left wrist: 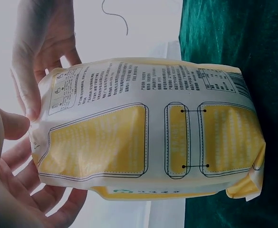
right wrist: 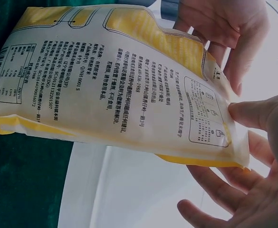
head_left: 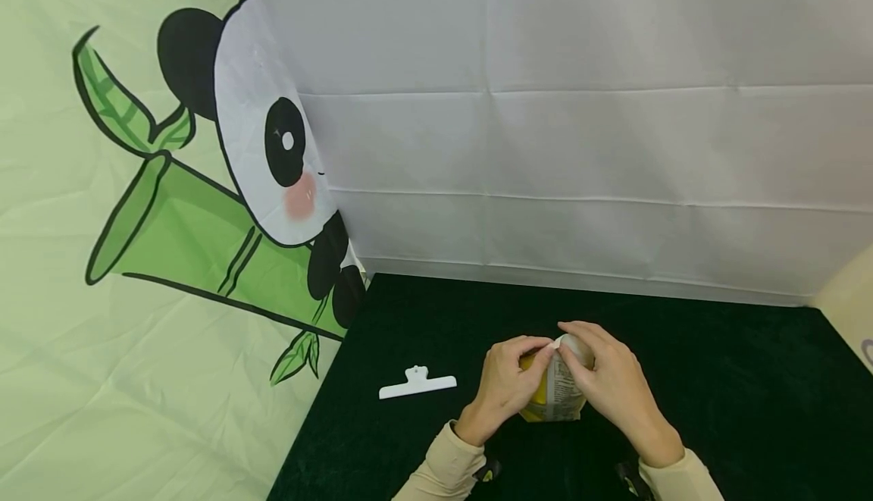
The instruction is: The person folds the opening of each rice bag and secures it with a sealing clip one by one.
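Note:
A yellow and white food bag [head_left: 563,389], printed with small text, stands upright on the dark green cloth. My left hand [head_left: 508,377] pinches its top edge between thumb and fingers on the left side. On the right side, my right hand [head_left: 617,378] pinches the same edge, with thumb in front and fingers behind. In the left wrist view the bag's yellow panels [left wrist: 96,142] face the camera. The right wrist view shows lines of printed text [right wrist: 129,95] and part of a barcode. The bag's contents are hidden.
To the left of the hands, a white clip [head_left: 417,386] with a long straight bar lies on the green tablecloth [head_left: 736,395]. A white sheet [head_left: 580,145] hangs behind the table, and a light green panda-print sheet [head_left: 68,349] hangs at the left.

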{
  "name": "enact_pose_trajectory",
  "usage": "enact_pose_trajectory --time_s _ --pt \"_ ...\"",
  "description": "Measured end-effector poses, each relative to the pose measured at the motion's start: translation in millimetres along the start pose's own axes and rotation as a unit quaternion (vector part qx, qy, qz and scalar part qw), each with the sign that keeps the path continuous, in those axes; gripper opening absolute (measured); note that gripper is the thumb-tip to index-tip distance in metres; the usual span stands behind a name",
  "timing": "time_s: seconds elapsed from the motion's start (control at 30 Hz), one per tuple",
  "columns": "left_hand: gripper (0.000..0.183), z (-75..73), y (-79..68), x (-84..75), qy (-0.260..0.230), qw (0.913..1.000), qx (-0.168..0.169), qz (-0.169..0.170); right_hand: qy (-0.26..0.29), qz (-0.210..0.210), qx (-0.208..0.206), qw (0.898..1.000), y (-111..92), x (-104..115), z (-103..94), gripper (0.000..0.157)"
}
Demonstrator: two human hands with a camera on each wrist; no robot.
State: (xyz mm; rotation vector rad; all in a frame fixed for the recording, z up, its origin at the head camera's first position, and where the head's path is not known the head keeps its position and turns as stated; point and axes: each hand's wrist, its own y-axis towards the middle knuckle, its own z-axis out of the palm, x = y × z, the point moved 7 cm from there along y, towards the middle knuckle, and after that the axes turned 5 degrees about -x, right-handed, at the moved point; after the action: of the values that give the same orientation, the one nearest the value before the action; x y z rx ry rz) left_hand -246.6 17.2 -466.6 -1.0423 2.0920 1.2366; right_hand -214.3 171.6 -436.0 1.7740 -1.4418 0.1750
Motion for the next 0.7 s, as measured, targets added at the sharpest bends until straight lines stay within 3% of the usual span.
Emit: enact_pose_trajectory --time_s 0.7 --pt "0.027 -0.3 0.1 -2.0 0.022 0.9997 -0.008 0.005 0.011 -0.012 -0.014 1.000 0.0 2.3 -9.1 0.034"
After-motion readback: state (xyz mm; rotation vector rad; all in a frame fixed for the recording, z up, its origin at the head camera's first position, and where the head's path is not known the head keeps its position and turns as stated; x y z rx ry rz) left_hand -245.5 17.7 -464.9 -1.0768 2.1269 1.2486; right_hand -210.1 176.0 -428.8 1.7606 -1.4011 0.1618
